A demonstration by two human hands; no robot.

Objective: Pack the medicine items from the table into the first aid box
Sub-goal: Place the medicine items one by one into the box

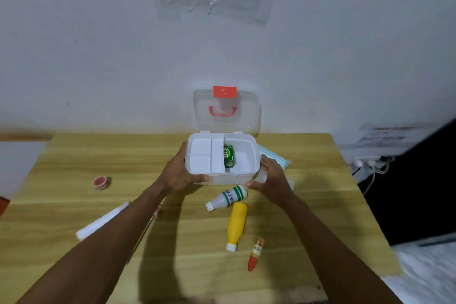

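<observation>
The white plastic first aid box [223, 177] sits at the far middle of the wooden desk [74, 160], its clear lid [249, 116] standing open. Only a green carton [229, 156] lies inside, beside the white divided tray [204, 155], so packing has barely begun. The left hand [179, 171] cups the box's left wall; the right hand [270, 179] rests at its right front corner, grip loose, nothing lifted. Still out are a white green-banded bottle [228, 198], a yellow bottle [237, 224], a small red-tipped vial [256, 254], a pink tape roll [100, 182], a white tube [102, 219], and a pale blue packet [274, 157] behind the box.
</observation>
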